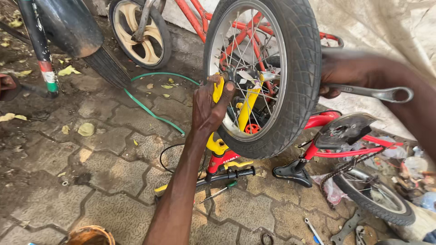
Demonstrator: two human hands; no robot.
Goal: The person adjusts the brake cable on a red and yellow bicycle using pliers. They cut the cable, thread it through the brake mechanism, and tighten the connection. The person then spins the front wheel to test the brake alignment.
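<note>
The small red bike (318, 149) lies upside down on the paving (91, 159), its front wheel (295, 68) up in the air between the person's two hands. The left hand (208, 106) is curled tight around the yellow fork leg (218, 90) near the axle — fingers wrapped over the top of it, thumb side toward the spokes (254, 50). Just past its knuckles the tyre runs round; the second yellow fork leg (249, 106) shows through the spokes beyond it.

On the far side of the tyre the right hand (338, 75) is closed around the shaft of a metal spanner (377, 92), whose ring end sticks out away from the wheel. Whether the other end sits on the axle nut I cannot tell — the tyre hides it.

Below the left forearm the handlebar (229, 174) rests on the ground with a black grip, and a small green-handled screwdriver (220, 191) lies just beside it. Under the right hand sit the black saddle (295, 172) touching the ground, a black plate (345, 129) on the frame, the hanging chain (349, 165) and the rear wheel (374, 195). A green hose (150, 111) snakes across the paving off to the left of the left hand. Beyond it stand another bike's cream-spoked wheel (138, 31) and a dark tyre (106, 66).
</note>
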